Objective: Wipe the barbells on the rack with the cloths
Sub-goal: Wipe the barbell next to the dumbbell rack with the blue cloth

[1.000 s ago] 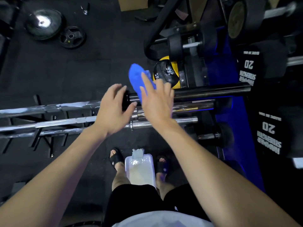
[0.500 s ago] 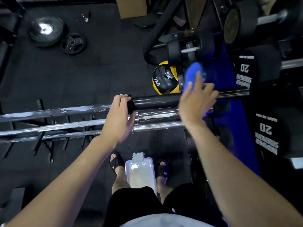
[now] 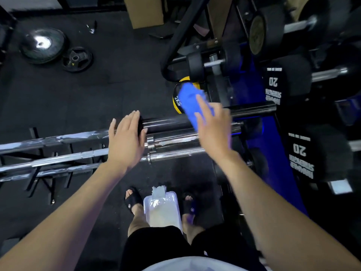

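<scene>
The dark barbell sleeve (image 3: 170, 122) lies horizontally across the top of the rack (image 3: 46, 173), farthest from the person, with two chrome barbells (image 3: 172, 142) stacked just nearer than it. The blue cloth (image 3: 190, 102) is draped over the dark barbell sleeve about midway along its exposed length. The right hand (image 3: 213, 130) presses the blue cloth onto the sleeve with fingers extended and flat, not curled around the bar; motion blur obscures the thumb. The left hand (image 3: 125, 141) rests on the collar end of the dark barbell sleeve, to the left of the cloth, palm down with fingers extended over the collar; whether the fingertips wrap beneath it cannot be determined. Beyond the sleeve, partly behind the cloth, a yellow and black 2 kg ball (image 3: 178, 96) sits on the floor. To the right of the sleeve end stand black dumbbells marked 20 (image 3: 273, 89) on a blue frame (image 3: 259, 145). Nearer than the chrome barbells, between the person's sandalled feet (image 3: 133, 200), a clear wipe pack (image 3: 162, 210) is visible. Well to the left beyond the sleeve, two weight plates (image 3: 58, 50) lie flat on the black floor.
</scene>
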